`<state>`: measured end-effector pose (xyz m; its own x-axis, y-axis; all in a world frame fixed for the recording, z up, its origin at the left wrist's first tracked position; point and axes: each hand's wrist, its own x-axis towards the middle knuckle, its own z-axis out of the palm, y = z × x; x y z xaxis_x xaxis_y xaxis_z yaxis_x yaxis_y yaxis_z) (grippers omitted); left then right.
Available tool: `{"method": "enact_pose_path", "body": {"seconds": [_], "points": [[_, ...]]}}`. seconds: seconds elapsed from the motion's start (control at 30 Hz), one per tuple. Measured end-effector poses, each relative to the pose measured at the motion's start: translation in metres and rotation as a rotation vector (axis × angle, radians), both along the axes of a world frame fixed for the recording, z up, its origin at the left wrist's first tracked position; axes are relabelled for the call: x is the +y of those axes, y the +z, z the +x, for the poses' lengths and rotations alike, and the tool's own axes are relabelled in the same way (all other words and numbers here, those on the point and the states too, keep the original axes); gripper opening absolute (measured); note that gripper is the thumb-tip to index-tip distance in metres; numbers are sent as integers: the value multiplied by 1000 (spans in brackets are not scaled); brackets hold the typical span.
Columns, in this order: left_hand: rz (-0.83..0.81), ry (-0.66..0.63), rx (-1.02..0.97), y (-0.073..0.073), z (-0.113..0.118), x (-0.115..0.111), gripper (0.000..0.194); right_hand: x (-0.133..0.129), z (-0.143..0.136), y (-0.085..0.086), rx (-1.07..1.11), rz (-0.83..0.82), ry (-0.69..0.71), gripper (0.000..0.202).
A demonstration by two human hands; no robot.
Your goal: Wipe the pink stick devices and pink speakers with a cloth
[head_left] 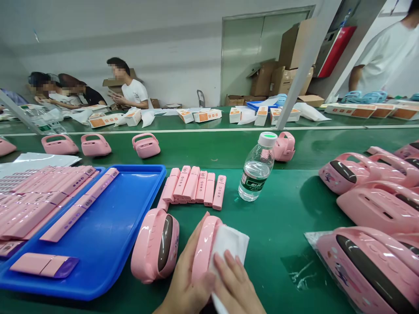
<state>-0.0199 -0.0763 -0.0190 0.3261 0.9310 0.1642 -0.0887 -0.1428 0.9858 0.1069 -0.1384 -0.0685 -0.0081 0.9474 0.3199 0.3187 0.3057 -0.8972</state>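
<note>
Lower centre of the frame: your two hands, together on one article. Your left hand (186, 279) is wrapped round a pink handled unit (202, 250), held tilted above the green surface (278, 266); your right hand (235, 283) is closed over a white cloth (234, 240), which lies against the right side of that unit. Just left of your left hand: a second pink unit (140, 253), dark glossy panel facing right. Centre: a row of slim pink sticks (200, 187), laid side by side, several with small marks in a line. Right of the row: one clear bottle (253, 174), upright, green label, white cap with green top. Lower left: one blue tray (111, 248), holding a long pink stick (80, 205) set slantwise and a short pink piece (36, 264) with a purple end. Left edge: a pile of pink sticks (42, 196) beside the tray. Right edge: a group of pink units (376, 205), handles up, the nearest with clear plastic at its left edge. Upper part: white-and-orange boxes (207, 115), brown cartons (291, 56), and a seated person in white (134, 91).
</note>
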Motion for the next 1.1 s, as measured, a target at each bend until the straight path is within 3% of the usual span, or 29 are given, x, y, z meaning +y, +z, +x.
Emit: {"method": "enact_pose_path", "body": {"seconds": [0.2, 0.33, 0.47, 0.53, 0.73, 0.93, 1.1], "points": [[-121, 120, -48, 14, -1, -3, 53, 9, 32, 15, 787, -670, -409, 67], [-215, 176, -113, 9, -5, -3, 44, 16, 27, 25, 1053, -682, -405, 69], [-268, 217, -176, 7, -6, 3, 29, 15, 11, 29, 941, -595, -395, 65], [-346, 198, -258, 11, -3, 4, 31, 15, 7, 31, 873, -535, -371, 63], [-586, 180, -522, 29, 6, -1, 35, 11, 19, 45, 893, -545, -167, 61], [-500, 88, -610, 45, 4, -6, 30, -7, 22, 62, 736, -531, -108, 65], [-504, 55, -588, 60, 1, -11, 33, -10, 21, 70, 492, -333, -90, 69]]}}
